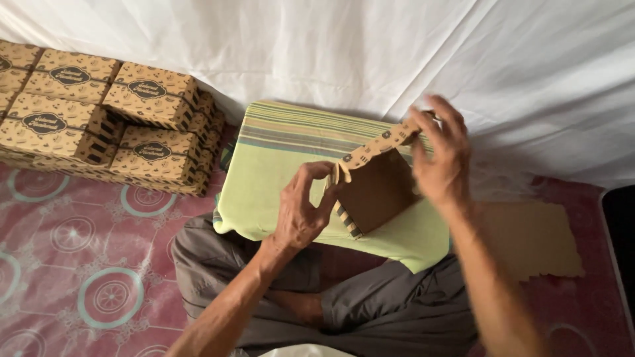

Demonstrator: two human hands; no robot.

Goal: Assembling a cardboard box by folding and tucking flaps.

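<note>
Item: half-folded box, axis 7-to-1 o'clock; my left hand pinches its 9 o'clock edge, right hand grips the 1 o'clock end.

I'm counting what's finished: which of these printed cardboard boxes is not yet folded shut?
The box between the left hand and right hand, over the striped cushion; its plain brown inside shows. The stacked boxes are closed.

A single head-worn camera looks steeply down and forward from close range onto the person's lap, where a striped cushion lies. Beyond the cushion a white cloth wall closes the view; patterned floor mat spreads left of it.
</note>
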